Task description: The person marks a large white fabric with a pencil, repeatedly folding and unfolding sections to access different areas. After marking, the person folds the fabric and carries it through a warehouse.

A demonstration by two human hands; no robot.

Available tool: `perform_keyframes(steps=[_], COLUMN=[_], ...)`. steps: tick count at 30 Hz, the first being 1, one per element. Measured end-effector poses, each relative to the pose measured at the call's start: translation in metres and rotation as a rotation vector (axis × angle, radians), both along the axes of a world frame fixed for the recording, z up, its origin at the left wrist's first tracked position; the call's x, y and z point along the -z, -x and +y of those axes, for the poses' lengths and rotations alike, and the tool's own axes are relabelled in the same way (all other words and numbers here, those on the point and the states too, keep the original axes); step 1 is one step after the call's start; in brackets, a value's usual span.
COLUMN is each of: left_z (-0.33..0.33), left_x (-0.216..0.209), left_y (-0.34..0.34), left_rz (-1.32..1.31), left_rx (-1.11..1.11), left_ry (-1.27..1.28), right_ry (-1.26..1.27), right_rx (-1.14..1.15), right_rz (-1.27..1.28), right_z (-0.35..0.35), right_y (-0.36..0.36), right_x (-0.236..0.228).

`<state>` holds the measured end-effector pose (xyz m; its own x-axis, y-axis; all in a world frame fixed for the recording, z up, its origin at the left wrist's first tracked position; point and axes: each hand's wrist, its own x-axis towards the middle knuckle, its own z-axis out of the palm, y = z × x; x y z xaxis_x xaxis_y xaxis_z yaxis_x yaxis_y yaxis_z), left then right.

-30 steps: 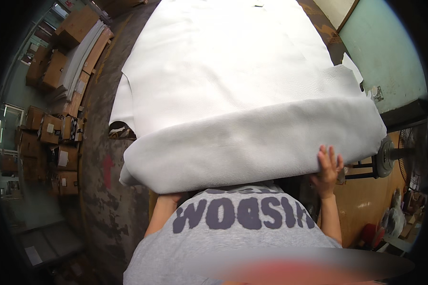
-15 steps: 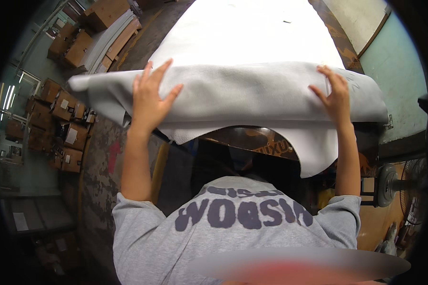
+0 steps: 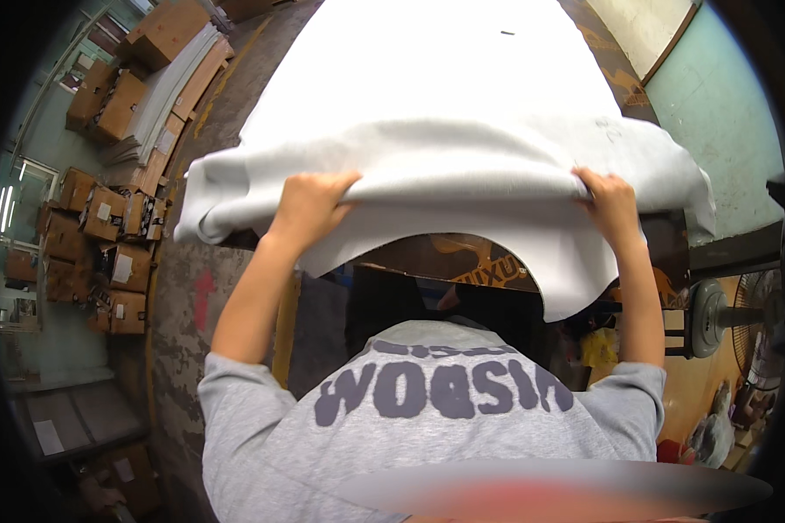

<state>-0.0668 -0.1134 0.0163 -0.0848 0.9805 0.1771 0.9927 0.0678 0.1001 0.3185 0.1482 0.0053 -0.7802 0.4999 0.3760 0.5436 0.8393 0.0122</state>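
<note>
A large white leather hide [image 3: 427,78] with an irregular outline covers the table. Its near part is gathered into a loose fold running left to right, curled at the left end. My left hand [image 3: 314,205] is closed on this fold left of the middle, thumb tucked below. On the right side my right hand [image 3: 610,205] grips the same fold, fingers curled over its top. Below the fold a flap hangs toward me with a curved cut-out edge. Through that gap shows the dark tabletop [image 3: 410,260] with orange print.
Cardboard boxes [image 3: 118,209] are stacked along the left, and flat sheets [image 3: 166,91] lie piled farther back. A pale green wall [image 3: 715,131] stands close on the right. A fan [image 3: 711,318] is at the right, near the table. The floor [image 3: 179,340] at left is worn.
Both hands were spread on top of the smooth rolled fold. Now their fingers are closed round it, and the fold is looser and more rumpled, its left end curled lower.
</note>
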Motion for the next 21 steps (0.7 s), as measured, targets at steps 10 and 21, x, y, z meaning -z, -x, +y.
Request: perform_keyframes(steps=[10,21], left_z=[-0.016,0.017], left_x=[-0.044,0.001], left_y=[-0.019,0.016], left_rz=[-0.728,-1.214], left_rx=[0.301,0.421], left_ry=[0.923,1.042], right_ry=[1.117,1.325], right_rx=[-0.099,-0.236], right_rz=[0.110,0.427], right_z=[-0.055,0.014], right_y=[-0.039,0.148], right_x=[-0.112,0.004])
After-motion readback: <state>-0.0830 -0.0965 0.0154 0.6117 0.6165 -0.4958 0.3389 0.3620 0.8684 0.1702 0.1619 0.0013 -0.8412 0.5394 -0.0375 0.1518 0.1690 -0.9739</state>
